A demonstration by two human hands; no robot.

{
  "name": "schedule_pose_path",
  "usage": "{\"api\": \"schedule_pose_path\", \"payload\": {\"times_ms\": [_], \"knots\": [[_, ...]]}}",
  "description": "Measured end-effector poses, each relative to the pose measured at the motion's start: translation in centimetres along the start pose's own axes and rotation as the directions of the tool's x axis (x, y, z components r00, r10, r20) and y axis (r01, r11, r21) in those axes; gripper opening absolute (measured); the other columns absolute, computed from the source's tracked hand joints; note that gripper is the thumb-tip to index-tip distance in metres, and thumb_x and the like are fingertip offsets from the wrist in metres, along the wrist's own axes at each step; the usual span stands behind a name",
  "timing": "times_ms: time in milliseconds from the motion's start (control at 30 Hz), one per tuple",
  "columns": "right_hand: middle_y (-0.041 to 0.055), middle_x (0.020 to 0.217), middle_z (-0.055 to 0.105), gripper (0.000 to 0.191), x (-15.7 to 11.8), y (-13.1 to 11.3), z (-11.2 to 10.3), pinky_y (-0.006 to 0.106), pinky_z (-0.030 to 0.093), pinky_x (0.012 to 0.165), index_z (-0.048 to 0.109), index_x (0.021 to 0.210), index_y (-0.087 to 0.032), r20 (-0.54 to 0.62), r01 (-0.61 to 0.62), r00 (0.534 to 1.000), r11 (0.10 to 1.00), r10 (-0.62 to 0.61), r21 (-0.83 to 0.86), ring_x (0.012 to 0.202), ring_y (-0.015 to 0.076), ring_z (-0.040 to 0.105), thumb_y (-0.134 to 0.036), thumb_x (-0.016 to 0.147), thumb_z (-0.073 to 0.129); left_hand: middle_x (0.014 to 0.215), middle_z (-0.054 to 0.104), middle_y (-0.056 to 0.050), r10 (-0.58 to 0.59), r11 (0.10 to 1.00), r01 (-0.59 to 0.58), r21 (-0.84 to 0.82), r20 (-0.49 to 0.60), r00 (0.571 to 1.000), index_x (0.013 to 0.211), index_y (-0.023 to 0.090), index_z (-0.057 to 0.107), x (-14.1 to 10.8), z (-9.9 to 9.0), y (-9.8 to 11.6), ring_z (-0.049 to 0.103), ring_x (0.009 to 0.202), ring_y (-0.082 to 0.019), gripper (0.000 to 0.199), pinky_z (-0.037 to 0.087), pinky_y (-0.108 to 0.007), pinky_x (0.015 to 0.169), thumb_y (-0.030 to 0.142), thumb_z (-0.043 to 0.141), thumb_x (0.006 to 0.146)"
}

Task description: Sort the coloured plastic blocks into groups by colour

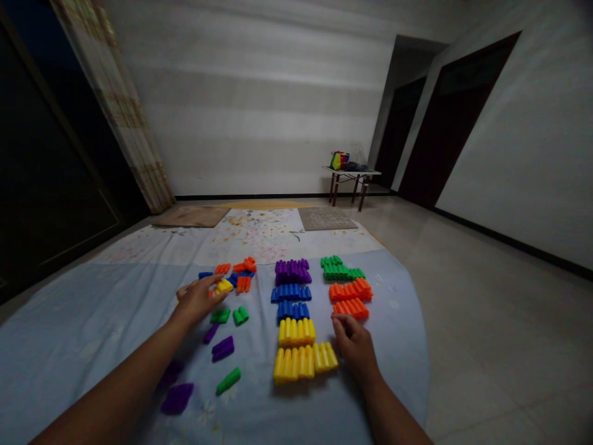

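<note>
My left hand [197,301] reaches over the loose pieces at the left, its fingers at a yellow piece [223,287]. My right hand [354,340] is closed beside the yellow row [306,362] and just below the orange rows [351,308]; whatever it may hold is hidden. Purple [292,271], blue [291,293] and yellow pieces stand in rows in the middle, with green ones [341,272] at the upper right. Loose green [228,381], purple [223,348], orange [243,284] and blue pieces lie scattered on the left.
A blue floral cloth [259,408] covers the round table. Toward its far edge lie a brown mat [192,216] and a grey mat [327,218]. Beyond, a small side table [352,171] by the wall holds a colourful bag [340,161].
</note>
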State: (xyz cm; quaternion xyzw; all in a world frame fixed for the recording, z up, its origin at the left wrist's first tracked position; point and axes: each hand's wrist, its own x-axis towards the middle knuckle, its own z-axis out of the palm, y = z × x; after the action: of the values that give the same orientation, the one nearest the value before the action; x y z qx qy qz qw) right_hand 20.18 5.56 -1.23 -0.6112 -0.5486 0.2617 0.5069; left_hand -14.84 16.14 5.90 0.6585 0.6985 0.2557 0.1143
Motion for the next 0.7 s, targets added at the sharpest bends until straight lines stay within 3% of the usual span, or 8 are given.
{"api": "schedule_pose_path", "payload": {"times_ms": [133, 233, 333, 500, 700], "knots": [[0.006, 0.07, 0.066, 0.045, -0.1, -0.4, -0.2, 0.023, 0.042, 0.053, 0.067, 0.089, -0.011, -0.008, 0.003, 1.0, 1.0, -0.003, 0.005, 0.057, 0.014, 0.055, -0.051, 0.08, 0.048, 0.121, 0.059, -0.004, 0.248, 0.967, -0.241, -0.083, 0.076, 0.966, 0.117, 0.024, 0.055, -3.5, -0.1, 5.7, 0.051, 0.113, -0.024, 0.053, 0.033, -0.037, 0.1, 0.045, 0.061, 0.069], [0.0063, 0.07, 0.067, 0.043, -0.1, -0.5, -0.2, 0.023, 0.042, 0.054, 0.067, 0.088, -0.011, -0.015, 0.019, 1.0, 1.0, -0.019, 0.004, 0.058, 0.0143, 0.056, -0.049, 0.08, 0.048, 0.121, 0.059, -0.004, 0.359, 0.932, -0.344, -0.112, 0.181, 0.915, 0.121, 0.026, 0.052, -6.6, 1.6, 10.2, 0.048, 0.115, -0.024, 0.055, 0.025, -0.04, 0.104, 0.042, 0.064, 0.069], [0.0059, 0.069, 0.066, 0.041, -0.1, -0.2, -0.1, 0.023, 0.043, 0.057, 0.067, 0.088, -0.012, -0.019, 0.03, 0.999, 1.0, -0.03, -0.009, 0.06, 0.0151, 0.056, -0.047, 0.081, 0.048, 0.119, 0.06, -0.004, 0.451, 0.893, -0.428, -0.143, 0.25, 0.857, 0.121, 0.028, 0.052, -8.5, 4.1, 13.0, 0.049, 0.114, -0.023, 0.055, 0.021, -0.042, 0.105, 0.033, 0.067, 0.068], [0.0041, 0.065, 0.064, 0.037, 0.0, 0.5, 0.0, 0.024, 0.042, 0.054, 0.066, 0.089, -0.014, -0.01, 0.05, 0.999, 0.999, -0.05, -0.016, 0.055, 0.0146, 0.054, -0.044, 0.082, 0.047, 0.117, 0.06, -0.004, 0.524, 0.852, -0.504, -0.142, 0.239, 0.818, 0.121, 0.027, 0.05, -9.3, 6.9, 14.2, 0.049, 0.111, -0.022, 0.055, 0.019, -0.047, 0.103, 0.028, 0.066, 0.069], [0.0032, 0.065, 0.064, 0.034, 0.0, 0.2, 0.0, 0.023, 0.042, 0.053, 0.066, 0.088, -0.015, 0.003, 0.057, 0.998, 0.998, -0.057, -0.014, 0.055, 0.0145, 0.054, -0.043, 0.082, 0.048, 0.116, 0.06, -0.004, 0.491, 0.869, -0.486, -0.095, 0.3, 0.818, 0.119, 0.027, 0.052, -9.3, 7.6, 13.7, 0.048, 0.112, -0.023, 0.055, 0.018, -0.05, 0.103, 0.031, 0.069, 0.066]]}}
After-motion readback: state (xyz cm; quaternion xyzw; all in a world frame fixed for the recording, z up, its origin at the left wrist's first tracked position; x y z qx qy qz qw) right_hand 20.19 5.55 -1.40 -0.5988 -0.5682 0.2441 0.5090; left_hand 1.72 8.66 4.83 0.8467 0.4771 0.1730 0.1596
